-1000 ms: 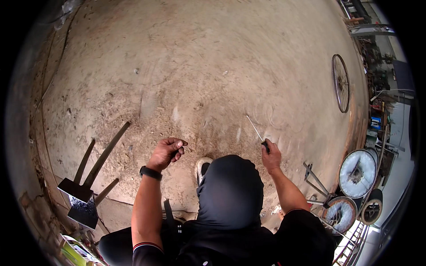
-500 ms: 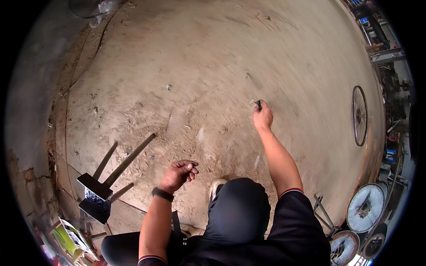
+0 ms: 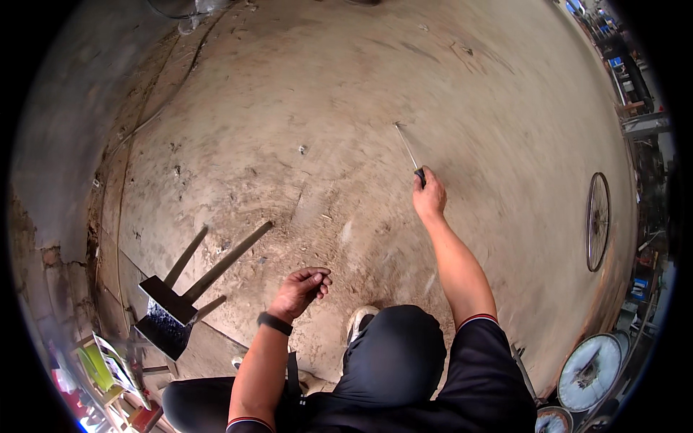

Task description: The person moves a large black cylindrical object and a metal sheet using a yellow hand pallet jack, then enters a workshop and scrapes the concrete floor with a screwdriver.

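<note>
My right hand (image 3: 431, 195) reaches out over the floor, its fingers closed round the dark handle of a screwdriver (image 3: 408, 147). The thin metal shaft points away from me and slightly left; I cannot tell whether its tip touches the ground. Closer in, my left hand (image 3: 302, 292) is pinched, thumb pressed to the fingers, with a dark band on the wrist. Anything between those fingertips is hidden or too small to name. Below it, my bent knee (image 3: 395, 346) and part of a shoe (image 3: 359, 322) show.
A small dark stool (image 3: 171, 306) lies tipped over at the left. Bare wheel rim (image 3: 597, 221) at the right; a white-covered wheel (image 3: 590, 369) sits nearer. Cluttered shelving (image 3: 635, 79) lines the right edge. Debris and a small pale scrap (image 3: 302, 149) dot the dusty floor (image 3: 303, 94).
The view has turned, so the stool, scrap and rim sit further right in it. The screwdriver's shaft slants more to the left. Both hands keep their closed shape.
</note>
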### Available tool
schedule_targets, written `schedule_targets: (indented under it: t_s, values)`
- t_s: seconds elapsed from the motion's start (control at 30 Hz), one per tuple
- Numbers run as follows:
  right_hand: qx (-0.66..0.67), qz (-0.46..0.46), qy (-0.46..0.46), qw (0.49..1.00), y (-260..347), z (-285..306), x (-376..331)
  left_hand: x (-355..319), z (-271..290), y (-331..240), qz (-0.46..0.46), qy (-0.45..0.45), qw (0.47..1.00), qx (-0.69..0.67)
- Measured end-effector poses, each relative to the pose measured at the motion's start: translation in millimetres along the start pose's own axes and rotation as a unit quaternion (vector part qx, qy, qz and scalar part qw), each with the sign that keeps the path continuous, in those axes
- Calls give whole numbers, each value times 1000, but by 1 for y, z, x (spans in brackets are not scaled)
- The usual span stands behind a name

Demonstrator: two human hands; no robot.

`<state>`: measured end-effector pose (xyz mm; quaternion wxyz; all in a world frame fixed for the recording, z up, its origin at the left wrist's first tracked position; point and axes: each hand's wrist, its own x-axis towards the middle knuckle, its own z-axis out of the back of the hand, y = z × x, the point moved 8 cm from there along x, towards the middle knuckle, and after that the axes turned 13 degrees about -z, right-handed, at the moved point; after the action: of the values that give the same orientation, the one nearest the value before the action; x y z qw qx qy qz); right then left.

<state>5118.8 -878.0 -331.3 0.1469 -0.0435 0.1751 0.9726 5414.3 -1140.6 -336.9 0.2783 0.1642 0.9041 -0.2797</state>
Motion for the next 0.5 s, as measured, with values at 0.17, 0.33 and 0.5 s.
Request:
schedule_targets:
  t_s: [0.17, 0.33, 0.5]
  values:
    - [53, 87, 7, 995, -9, 24, -30, 24, -10, -2, -20, -24, 999, -8]
    - [111, 208, 90, 968, 11, 73, -106, 55, -23, -25, -90, -65, 994, -6]
    - [76, 317, 192, 926, 40, 95, -182, 57, -13, -42, -33, -28, 993, 112]
